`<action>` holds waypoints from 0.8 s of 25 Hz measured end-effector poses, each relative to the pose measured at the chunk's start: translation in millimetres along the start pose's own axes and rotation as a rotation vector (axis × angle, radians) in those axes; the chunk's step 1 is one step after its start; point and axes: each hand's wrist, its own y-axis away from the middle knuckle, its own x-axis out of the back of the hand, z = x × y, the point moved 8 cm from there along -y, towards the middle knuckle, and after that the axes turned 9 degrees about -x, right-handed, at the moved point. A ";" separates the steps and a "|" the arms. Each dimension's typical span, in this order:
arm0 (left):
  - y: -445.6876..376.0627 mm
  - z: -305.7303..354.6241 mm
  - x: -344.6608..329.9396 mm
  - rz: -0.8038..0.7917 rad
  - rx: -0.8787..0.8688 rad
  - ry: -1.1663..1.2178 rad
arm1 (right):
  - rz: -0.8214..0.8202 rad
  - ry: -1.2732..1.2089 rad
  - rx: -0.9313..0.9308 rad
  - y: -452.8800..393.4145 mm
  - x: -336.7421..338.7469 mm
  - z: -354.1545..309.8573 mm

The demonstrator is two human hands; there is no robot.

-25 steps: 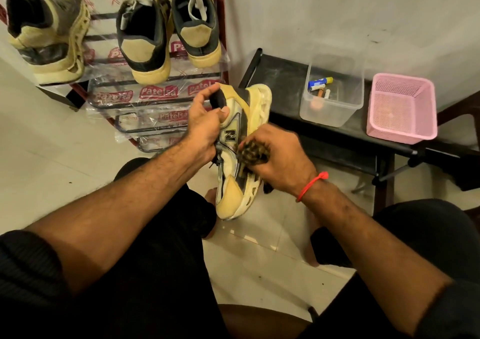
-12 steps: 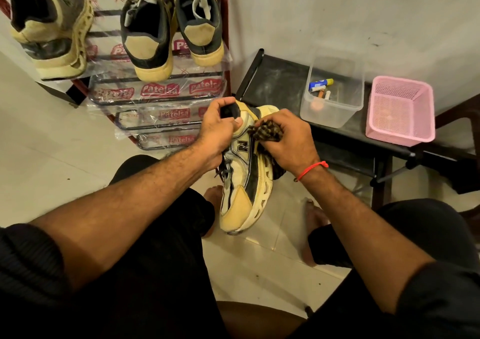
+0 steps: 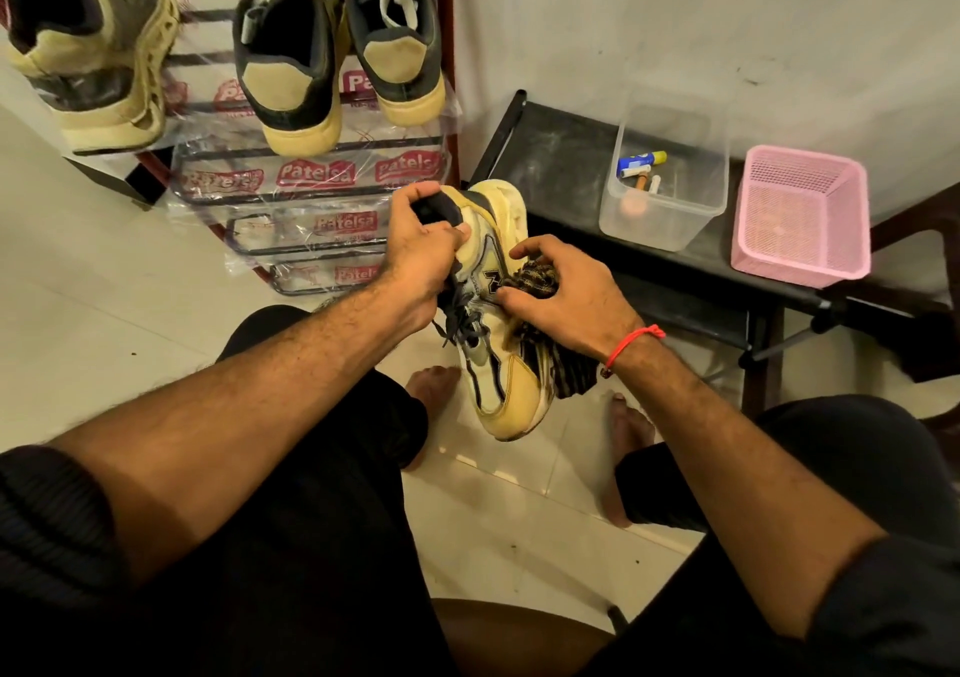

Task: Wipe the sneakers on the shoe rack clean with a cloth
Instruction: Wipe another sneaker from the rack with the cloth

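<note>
Sneaker (image 3: 493, 313) held in the air in front of the shoe rack (image 3: 311, 177), toe down. The left hand (image 3: 421, 250) grips the padded heel collar, the firmest hold; the right hand (image 3: 566, 292) pinches a dark patterned cloth (image 3: 535, 281) against the side panel. The shoe appears light, with a stiff sole and a soft, yielding upper. Cream and yellow panels, dark trim, loose dark laces.

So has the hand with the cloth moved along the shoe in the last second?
Yes. The right hand with the cloth went up toward the heel, nearer the clear container, then slid back down toward the sneaker's middle.
</note>
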 end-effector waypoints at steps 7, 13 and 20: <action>22.1 -27.1 -27.4 -0.322 0.329 -0.071 | 0.002 0.220 0.082 5.8 -20.2 0.9; 18.3 -8.8 -41.8 -0.575 -0.213 -0.926 | 0.059 0.135 0.154 -0.4 -9.1 -0.7; 23.7 15.1 -49.9 -0.694 -0.700 -1.357 | -0.007 0.065 0.184 2.1 -4.0 -1.8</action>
